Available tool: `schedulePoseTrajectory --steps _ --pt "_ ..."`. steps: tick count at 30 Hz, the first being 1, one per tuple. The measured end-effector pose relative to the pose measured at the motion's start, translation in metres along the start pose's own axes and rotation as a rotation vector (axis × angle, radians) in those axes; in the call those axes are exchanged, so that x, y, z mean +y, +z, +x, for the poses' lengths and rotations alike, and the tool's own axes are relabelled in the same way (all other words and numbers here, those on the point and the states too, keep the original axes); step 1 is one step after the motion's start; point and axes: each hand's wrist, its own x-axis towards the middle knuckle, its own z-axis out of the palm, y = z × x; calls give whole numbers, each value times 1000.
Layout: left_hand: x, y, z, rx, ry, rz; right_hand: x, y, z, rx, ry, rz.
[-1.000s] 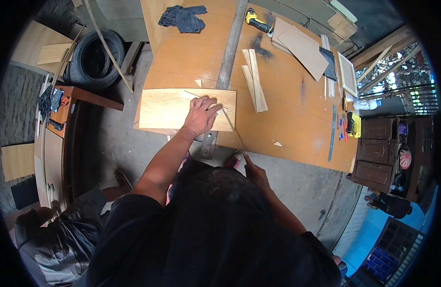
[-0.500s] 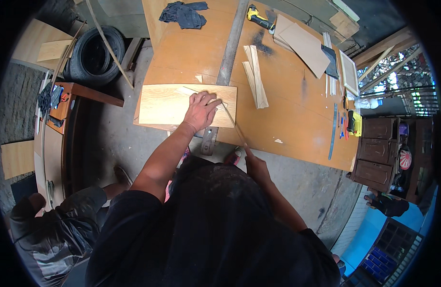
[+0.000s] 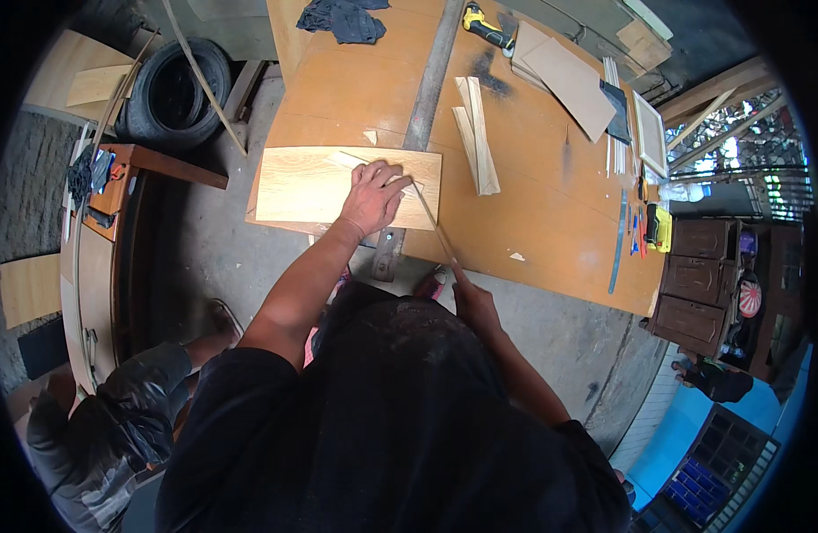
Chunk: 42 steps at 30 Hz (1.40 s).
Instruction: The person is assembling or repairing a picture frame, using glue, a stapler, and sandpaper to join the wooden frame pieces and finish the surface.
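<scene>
A pale wood-grain board (image 3: 293, 191) lies across the near left edge of the brown work table. My left hand (image 3: 373, 195) presses down on it with bent fingers, holding a thin pale wooden strip (image 3: 345, 160) against its face. Part of the strip is hidden beneath the fingers. Low at the table's near edge, my right hand (image 3: 476, 306) is closed round the handle of a long narrow hand tool (image 3: 446, 244). Its thin blade reaches up to the strip's end beside my left fingers. Seen edge-on, it could be a saw or a file; I cannot tell which.
Narrow wooden pieces (image 3: 473, 138) and flat brown sheets (image 3: 569, 80) lie on the table (image 3: 533, 213). A yellow-black power tool (image 3: 487, 28) and dark cloth (image 3: 345, 19) are at the back. A blue ruler (image 3: 619, 240) lies right. A person in shorts (image 3: 151, 386) sits at left, near tires (image 3: 174, 93).
The view has shifted slightly, so the board and table appear a little higher. Both hands keep nearly the same places, and the tool's blade still meets the strip's end.
</scene>
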Motion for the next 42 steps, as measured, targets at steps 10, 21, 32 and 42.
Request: schedulePoseTrajectory --steps 10,21,32,42 --pt "-3 -2 1 -13 -45 -8 -12 3 9 60 15 -18" --pt "-1 -2 2 -25 30 31 14 33 49 435 -387 -220" --pt "-5 -1 4 -1 22 -4 -13 13 48 105 -37 -65" --pt "-4 0 2 12 49 12 4 23 41 187 -16 -51"
